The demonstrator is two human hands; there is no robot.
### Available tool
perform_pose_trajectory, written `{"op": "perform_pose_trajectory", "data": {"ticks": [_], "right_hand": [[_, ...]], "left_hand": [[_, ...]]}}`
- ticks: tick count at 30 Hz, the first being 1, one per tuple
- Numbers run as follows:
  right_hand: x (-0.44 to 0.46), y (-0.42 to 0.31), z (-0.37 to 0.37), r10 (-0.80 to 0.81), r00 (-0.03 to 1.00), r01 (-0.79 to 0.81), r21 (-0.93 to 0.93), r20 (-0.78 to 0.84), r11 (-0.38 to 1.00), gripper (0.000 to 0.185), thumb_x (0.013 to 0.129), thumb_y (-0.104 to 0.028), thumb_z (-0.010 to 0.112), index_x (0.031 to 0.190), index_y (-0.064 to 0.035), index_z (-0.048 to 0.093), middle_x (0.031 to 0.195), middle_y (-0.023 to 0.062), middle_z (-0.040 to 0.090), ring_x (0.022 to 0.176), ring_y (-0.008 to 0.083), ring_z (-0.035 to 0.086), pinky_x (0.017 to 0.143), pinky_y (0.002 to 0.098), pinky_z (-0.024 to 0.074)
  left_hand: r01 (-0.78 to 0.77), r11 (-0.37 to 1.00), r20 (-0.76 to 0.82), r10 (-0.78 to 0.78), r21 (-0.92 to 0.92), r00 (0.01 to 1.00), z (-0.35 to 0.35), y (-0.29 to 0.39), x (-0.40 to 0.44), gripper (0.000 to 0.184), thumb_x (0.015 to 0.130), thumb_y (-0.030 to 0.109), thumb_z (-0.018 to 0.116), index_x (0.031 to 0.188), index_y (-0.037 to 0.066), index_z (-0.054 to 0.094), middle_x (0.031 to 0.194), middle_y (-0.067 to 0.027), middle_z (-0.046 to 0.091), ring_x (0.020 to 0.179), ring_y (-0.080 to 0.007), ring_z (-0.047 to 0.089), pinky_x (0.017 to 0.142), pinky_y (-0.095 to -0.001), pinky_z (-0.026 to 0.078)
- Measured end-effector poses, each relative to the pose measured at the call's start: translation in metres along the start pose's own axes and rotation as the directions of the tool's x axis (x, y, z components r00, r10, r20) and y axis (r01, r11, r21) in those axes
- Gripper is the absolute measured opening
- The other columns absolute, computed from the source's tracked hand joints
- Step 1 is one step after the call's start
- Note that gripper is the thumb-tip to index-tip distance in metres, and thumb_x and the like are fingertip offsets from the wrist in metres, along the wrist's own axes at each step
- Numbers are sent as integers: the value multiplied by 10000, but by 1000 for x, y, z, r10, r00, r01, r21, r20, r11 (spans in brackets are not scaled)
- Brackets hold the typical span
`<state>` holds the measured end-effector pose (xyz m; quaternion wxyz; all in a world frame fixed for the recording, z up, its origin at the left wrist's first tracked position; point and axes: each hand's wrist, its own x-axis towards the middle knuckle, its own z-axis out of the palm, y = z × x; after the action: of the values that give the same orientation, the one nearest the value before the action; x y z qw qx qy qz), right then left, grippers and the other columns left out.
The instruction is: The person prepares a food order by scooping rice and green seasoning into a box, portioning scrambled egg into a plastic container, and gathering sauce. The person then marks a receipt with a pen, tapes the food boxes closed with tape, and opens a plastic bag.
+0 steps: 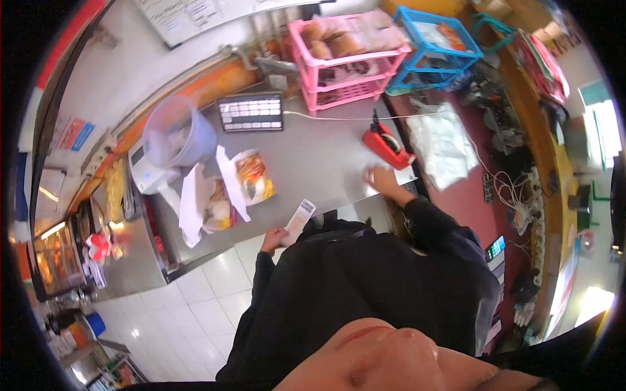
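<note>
My left hand (274, 240) is closed on a printed paper receipt (300, 219) at the counter's front edge. My right hand (383, 181) is over the same edge, farther right. Its fingers are blurred, and I cannot make out whether they hold anything. Just beyond it stands a red tape dispenser (389, 146) with a roll of tape in it. A white slip (405, 174) lies beside that hand. Two white packages with food pictures, one nearer (220, 210) and one farther back (253, 177), stand on the left part of the counter.
The grey counter (313, 153) holds a tablet (251, 112), a clear bucket (179, 133) and a white printer-like machine (149, 173). Pink (349, 62) and blue (433, 49) racks stand behind. White plastic bags (443, 146) lie right, near cables (515, 199) and a phone (495, 249).
</note>
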<state>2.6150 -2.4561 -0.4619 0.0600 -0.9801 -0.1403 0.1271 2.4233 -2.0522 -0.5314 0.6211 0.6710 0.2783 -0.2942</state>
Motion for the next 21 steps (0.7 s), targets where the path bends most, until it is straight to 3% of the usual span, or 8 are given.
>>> {"op": "perform_pose_trajectory", "data": {"ticks": [1,4,6,9,11,13,17,21], "right_hand": [[32,11,-16,135,961,-25,412,-240,911,235,834,-289,604,894,-61,604,890,143,630,866,354,613,756,463,476],[95,37,-58,213,659,78,347,-722,935,370,781,-236,660,1060,1,607,949,232,604,927,402,582,829,472,475],[87,16,-109,394,853,-256,384,-341,887,407,751,-272,663,1053,-8,600,955,212,610,946,386,591,791,500,479],[134,34,-61,178,878,-121,154,-445,981,223,784,-232,594,958,-129,690,894,135,643,907,325,607,769,476,492],[132,28,-61,169,757,22,283,-631,959,243,814,-189,579,1017,-137,701,917,134,661,905,312,608,777,446,495],[112,10,-101,293,687,119,500,-665,858,215,844,-191,577,1005,-86,674,923,166,645,907,335,599,775,473,469],[60,-50,-136,389,537,414,636,-749,652,195,876,-208,576,961,-36,540,864,188,595,819,379,588,695,452,466],[-33,-97,-133,185,854,371,818,-487,440,304,825,-151,626,1070,-48,478,941,88,594,843,192,560,758,345,468]], "left_hand": [[-49,999,-25,49,7,998,9,5,-9,221,812,229,673,817,15,620,724,-27,581,666,-128,574,631,-301,476],[-422,603,151,448,677,881,15,-16,9,224,802,199,643,881,1,574,851,-156,617,844,-303,601,734,-378,471],[-577,623,223,554,529,802,11,-37,36,237,793,166,637,949,3,564,900,-206,613,852,-363,592,763,-404,462],[-742,375,453,612,556,649,-14,-60,108,144,834,29,473,951,3,553,937,-186,592,876,-332,586,779,-418,476],[-344,936,208,352,-73,913,3,-25,92,217,834,111,455,1009,22,548,991,-154,571,900,-329,584,769,-459,494],[-26,877,283,182,-479,942,11,11,107,370,816,231,457,1123,33,516,1040,-126,545,913,-331,582,761,-492,504],[-422,831,120,491,-364,863,42,100,66,491,827,314,458,1221,21,468,1140,-122,536,1054,-290,542,867,-455,465],[-266,711,135,453,-651,882,113,207,3,489,863,334,434,1232,15,474,1205,-132,527,1135,-255,501,996,-411,365]]}}
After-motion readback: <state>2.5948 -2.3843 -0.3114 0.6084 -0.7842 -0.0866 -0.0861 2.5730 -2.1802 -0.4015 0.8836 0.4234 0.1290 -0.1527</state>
